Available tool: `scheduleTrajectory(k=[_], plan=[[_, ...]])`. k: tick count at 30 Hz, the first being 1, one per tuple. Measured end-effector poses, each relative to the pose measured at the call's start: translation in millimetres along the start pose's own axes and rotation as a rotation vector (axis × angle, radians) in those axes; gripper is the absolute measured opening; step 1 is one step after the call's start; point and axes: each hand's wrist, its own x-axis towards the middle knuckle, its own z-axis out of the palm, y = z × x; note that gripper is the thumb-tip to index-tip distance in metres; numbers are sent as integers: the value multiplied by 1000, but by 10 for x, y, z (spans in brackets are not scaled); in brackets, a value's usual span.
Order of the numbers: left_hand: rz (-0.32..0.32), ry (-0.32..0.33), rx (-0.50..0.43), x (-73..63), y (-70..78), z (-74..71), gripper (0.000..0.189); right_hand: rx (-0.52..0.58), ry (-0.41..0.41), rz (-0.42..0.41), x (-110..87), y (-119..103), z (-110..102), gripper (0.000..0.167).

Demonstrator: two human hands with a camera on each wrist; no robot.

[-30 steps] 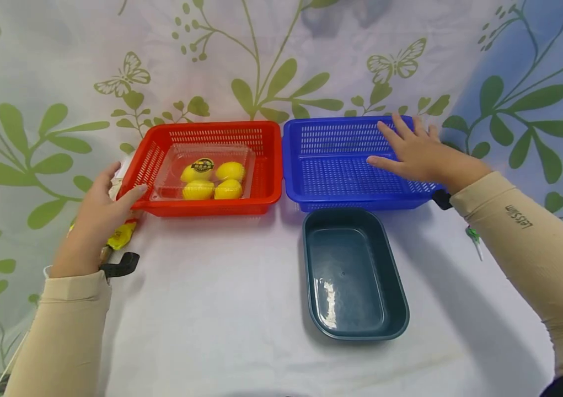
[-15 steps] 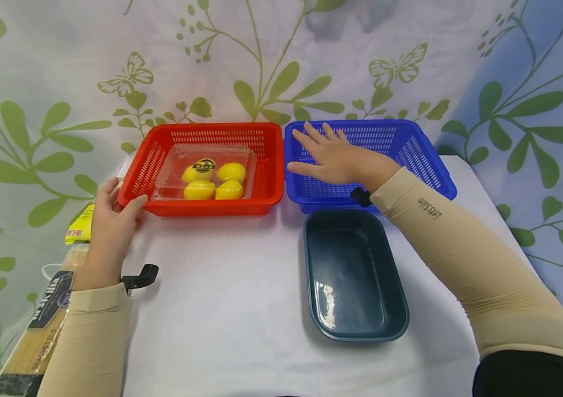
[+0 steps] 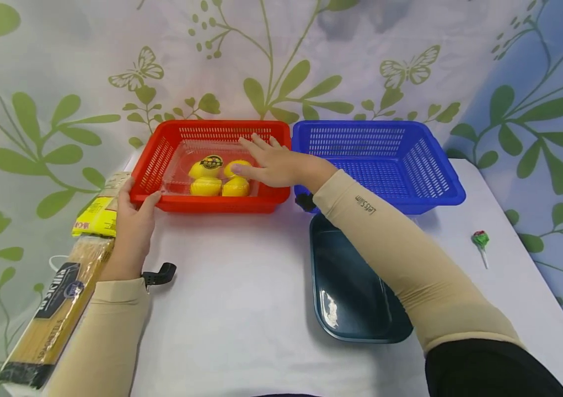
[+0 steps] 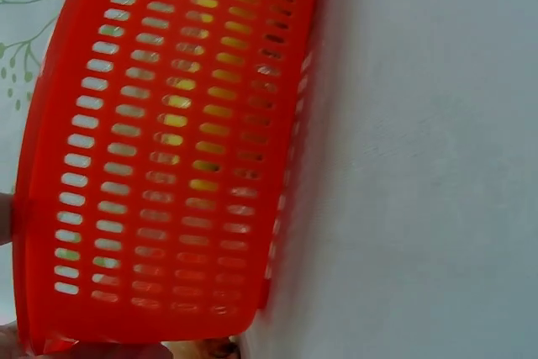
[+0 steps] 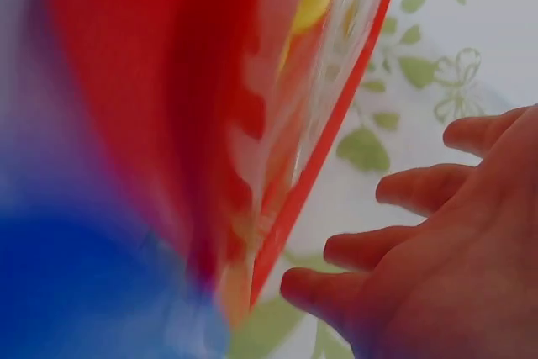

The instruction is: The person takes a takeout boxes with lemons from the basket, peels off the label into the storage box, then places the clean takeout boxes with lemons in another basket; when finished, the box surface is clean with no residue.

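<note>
A red slotted basket (image 3: pixel 221 205) stands at the back left, also close up in the left wrist view. Inside it lies a clear plastic clamshell (image 3: pixel 174 177) with a black label, holding several yellow lemons (image 3: pixel 205 186). My left hand (image 3: pixel 131 234) grips the basket's near left corner, thumb at the front rim and fingers along the left side. Over the basket's right part hovers my right hand (image 3: pixel 281 165), fingers straight and spread, holding nothing. It overlaps the clamshell's right end in the head view. The right wrist view shows its outstretched fingers (image 5: pixel 420 187) beside the red rim.
A blue slotted basket (image 3: pixel 452 182) stands right beside the red one. In front of it is a dark teal tub (image 3: pixel 341 275), partly under my right arm. A lollipop (image 3: pixel 481 240) lies at right. Spaghetti (image 3: pixel 63 314) and a yellow packet (image 3: pixel 95 218) line the left edge.
My right hand has swept left from over the blue basket to over the red one, fingers still spread. My left hand stays at the red basket's corner. The view has shifted slightly.
</note>
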Motion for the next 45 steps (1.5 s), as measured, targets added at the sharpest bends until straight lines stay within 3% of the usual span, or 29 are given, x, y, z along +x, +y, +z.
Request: scheduleTrajectory(k=[6,15,23,28,35,45], plan=[[8,29,-51,8,-57,56,79,66,-19,1,163,-174,127,108],[57,36,-133,44,-118,63,77,282,26,187,315,-211,308,114],[89,10,-194,49,-142,54,76,391,62,259,401,-166,417,105],[96,10,-201,40,-138,52,76,618,138,283,431,-118,444,99],[95,1,-224,34,-135,48,77,1087,150,331,496,-8,411,92],[85,0,-210,37,-132,28,77,1250,123,382,543,23,365,86]])
